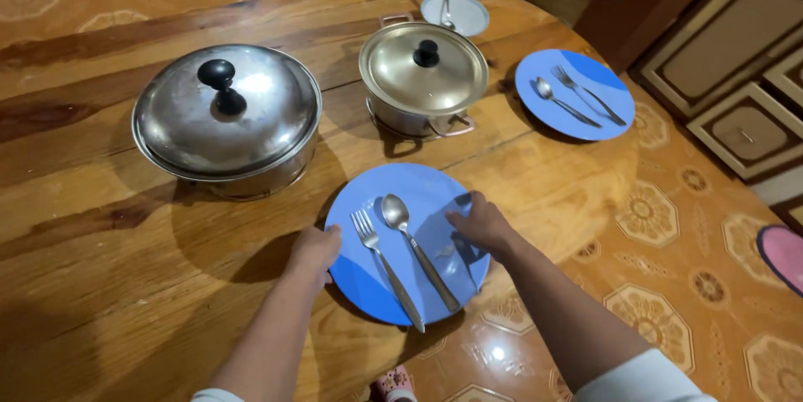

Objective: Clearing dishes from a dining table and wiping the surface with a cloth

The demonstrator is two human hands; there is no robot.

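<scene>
A blue plate [418,193] sits at the near edge of a round wooden table [92,226], partly overhanging it. On the plate lie a fork [381,264] and a spoon [414,243], side by side. My left hand [316,250] grips the plate's left rim. My right hand [481,225] rests on the plate's right side, fingers on its surface.
A large steel pot with a black-knobbed lid [226,117] stands at the left, a smaller lidded pot [422,71] at the centre back. A second blue plate [577,92] with spoon and fork lies to the right. A small white saucer [456,10] with a spoon is behind. Tiled floor and a cabinet [736,76] are on the right.
</scene>
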